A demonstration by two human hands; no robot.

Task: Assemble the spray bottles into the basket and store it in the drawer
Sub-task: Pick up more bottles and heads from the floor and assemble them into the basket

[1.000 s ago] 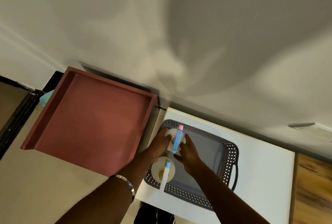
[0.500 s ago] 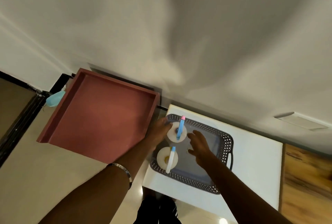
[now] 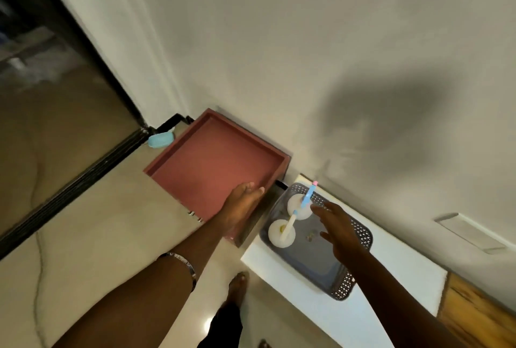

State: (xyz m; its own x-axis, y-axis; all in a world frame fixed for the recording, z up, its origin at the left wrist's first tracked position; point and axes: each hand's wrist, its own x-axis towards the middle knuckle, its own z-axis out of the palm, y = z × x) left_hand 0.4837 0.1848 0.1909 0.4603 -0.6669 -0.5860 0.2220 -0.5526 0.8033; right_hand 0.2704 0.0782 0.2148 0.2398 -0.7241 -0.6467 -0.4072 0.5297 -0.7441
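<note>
A grey perforated basket sits on the white cabinet top. Two white spray bottles stand in its left end: the far bottle has a blue and pink sprayer, the near bottle a white sprayer. My right hand hovers over the basket with fingers spread, holding nothing, its fingertips close to the far bottle. My left hand lies flat over the right edge of the open red drawer, fingers straight. Nothing lies inside the drawer.
A pale blue object lies on the floor beside the drawer's far corner. A dark door frame runs along the left. A wooden surface adjoins the cabinet top on the right. My foot stands below the cabinet edge.
My left hand left the basket rim and moved left onto the drawer's edge. My right hand let go of the far bottle and spread open over the basket. The view tilted and pulled back.
</note>
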